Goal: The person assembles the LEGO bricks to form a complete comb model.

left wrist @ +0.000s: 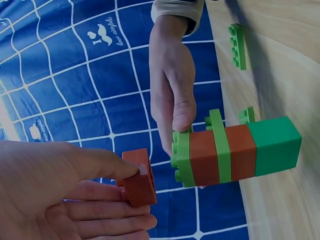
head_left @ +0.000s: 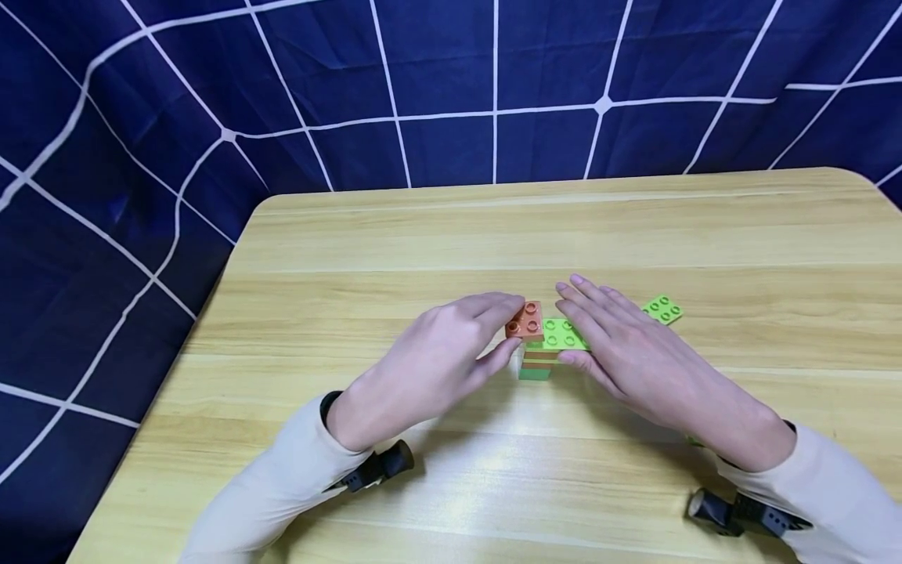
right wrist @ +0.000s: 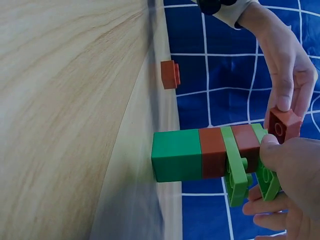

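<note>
My left hand pinches a red toy brick between thumb and fingers. In the head view that brick overlaps the left end of the top plate; both wrist views show it apart from the tower. The tower has a dark green brick at the bottom, then red bricks alternating with light green plates. My right hand reaches over the top light green plate, holding it between the thumb on the near side and the fingers on the far side. The fingers hide the plate's right end.
A light green plate lies on the wooden table, just beyond my right hand. Another light green plate shows in the left wrist view. In the right wrist view a red brick rests on the table. A blue gridded cloth hangs behind.
</note>
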{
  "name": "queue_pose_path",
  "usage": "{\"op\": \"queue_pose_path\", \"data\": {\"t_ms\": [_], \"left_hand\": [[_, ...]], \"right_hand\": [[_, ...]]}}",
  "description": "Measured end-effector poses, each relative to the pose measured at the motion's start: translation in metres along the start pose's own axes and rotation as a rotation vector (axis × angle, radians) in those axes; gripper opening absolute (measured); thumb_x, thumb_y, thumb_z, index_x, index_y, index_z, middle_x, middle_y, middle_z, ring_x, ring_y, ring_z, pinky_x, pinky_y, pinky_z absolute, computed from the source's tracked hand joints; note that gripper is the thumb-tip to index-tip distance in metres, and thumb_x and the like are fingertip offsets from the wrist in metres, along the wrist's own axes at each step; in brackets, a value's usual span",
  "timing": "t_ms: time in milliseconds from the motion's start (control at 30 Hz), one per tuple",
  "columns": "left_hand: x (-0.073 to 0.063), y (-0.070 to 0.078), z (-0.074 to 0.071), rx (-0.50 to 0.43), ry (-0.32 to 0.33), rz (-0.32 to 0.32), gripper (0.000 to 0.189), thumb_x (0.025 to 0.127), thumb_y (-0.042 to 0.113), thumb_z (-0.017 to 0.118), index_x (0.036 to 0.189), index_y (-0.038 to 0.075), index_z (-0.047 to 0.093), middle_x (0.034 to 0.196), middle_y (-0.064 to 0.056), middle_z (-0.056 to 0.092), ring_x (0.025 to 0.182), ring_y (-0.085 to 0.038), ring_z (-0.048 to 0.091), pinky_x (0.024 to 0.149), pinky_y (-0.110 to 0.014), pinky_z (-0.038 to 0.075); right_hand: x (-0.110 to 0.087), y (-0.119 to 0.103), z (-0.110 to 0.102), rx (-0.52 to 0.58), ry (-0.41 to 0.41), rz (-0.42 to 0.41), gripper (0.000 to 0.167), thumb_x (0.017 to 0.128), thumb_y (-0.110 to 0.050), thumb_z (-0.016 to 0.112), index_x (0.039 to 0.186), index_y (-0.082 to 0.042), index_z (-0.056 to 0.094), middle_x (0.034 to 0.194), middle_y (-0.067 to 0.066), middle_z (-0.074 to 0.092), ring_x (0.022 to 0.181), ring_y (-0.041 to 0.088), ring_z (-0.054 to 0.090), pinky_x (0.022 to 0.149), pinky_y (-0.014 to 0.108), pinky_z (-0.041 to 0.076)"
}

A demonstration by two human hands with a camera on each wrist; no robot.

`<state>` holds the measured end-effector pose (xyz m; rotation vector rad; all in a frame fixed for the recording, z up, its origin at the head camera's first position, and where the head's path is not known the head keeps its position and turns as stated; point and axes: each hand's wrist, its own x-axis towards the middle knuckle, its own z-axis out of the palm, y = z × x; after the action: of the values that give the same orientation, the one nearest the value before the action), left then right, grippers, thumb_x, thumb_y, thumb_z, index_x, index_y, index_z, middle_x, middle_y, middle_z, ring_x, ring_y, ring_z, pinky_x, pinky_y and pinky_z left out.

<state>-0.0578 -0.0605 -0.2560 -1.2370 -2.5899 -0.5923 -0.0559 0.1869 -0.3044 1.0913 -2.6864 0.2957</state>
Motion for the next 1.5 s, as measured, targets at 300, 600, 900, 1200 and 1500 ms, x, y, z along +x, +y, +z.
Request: {"op": "queue_pose_path", "data": {"t_ms": [300, 600, 900, 1200, 1500], "left_hand": [[0.008, 0.001, 0.004, 0.005, -0.045, -0.012, 0.032, 0.094, 0.015, 0.063, 0.121, -0.002, 0.063, 0.120, -0.010, 0.066, 0.108, -0.019, 0.064, 0.090, -0.025, 0.054], [0.014, 0.001, 0.010, 0.019, -0.071, -0.011, 0.029, 0.094, 0.014, 0.062, 0.119, -0.001, 0.063, 0.116, -0.009, 0.067, 0.102, -0.017, 0.067, 0.084, -0.023, 0.056], [0.018, 0.003, 0.012, 0.040, -0.104, -0.002, 0.032, 0.096, 0.017, 0.060, 0.122, -0.001, 0.062, 0.115, -0.008, 0.068, 0.100, -0.017, 0.067, 0.084, -0.022, 0.056], [0.016, 0.002, 0.016, 0.024, -0.090, 0.022, 0.035, 0.101, 0.019, 0.052, 0.126, -0.003, 0.060, 0.121, -0.012, 0.065, 0.113, -0.021, 0.062, 0.095, -0.027, 0.051], [0.015, -0.001, 0.019, -0.006, -0.035, 0.005, 0.037, 0.100, 0.023, 0.055, 0.125, -0.004, 0.061, 0.121, -0.015, 0.065, 0.113, -0.023, 0.062, 0.096, -0.027, 0.051]], "right_hand": [[0.001, 0.001, -0.001, 0.016, 0.005, -0.013, 0.063, 0.103, -0.044, 0.038, 0.143, 0.005, 0.039, 0.149, 0.023, 0.037, 0.141, 0.037, 0.029, 0.114, 0.051, 0.028], [0.002, 0.003, -0.003, 0.022, -0.007, -0.001, 0.063, 0.103, -0.043, 0.040, 0.145, 0.004, 0.037, 0.149, 0.023, 0.037, 0.141, 0.037, 0.028, 0.114, 0.051, 0.028], [0.002, 0.003, -0.004, 0.031, -0.022, 0.019, 0.063, 0.102, -0.043, 0.043, 0.146, 0.001, 0.036, 0.150, 0.022, 0.036, 0.141, 0.039, 0.027, 0.108, 0.059, 0.033], [0.000, 0.004, -0.007, 0.048, -0.041, 0.026, 0.066, 0.101, -0.045, 0.044, 0.147, 0.001, 0.035, 0.150, 0.022, 0.036, 0.142, 0.039, 0.025, 0.107, 0.060, 0.033], [0.010, -0.003, -0.019, 0.082, 0.145, -0.057, 0.059, 0.106, -0.043, 0.027, 0.141, 0.001, 0.044, 0.144, 0.019, 0.046, 0.137, 0.037, 0.036, 0.107, 0.055, 0.036]]}}
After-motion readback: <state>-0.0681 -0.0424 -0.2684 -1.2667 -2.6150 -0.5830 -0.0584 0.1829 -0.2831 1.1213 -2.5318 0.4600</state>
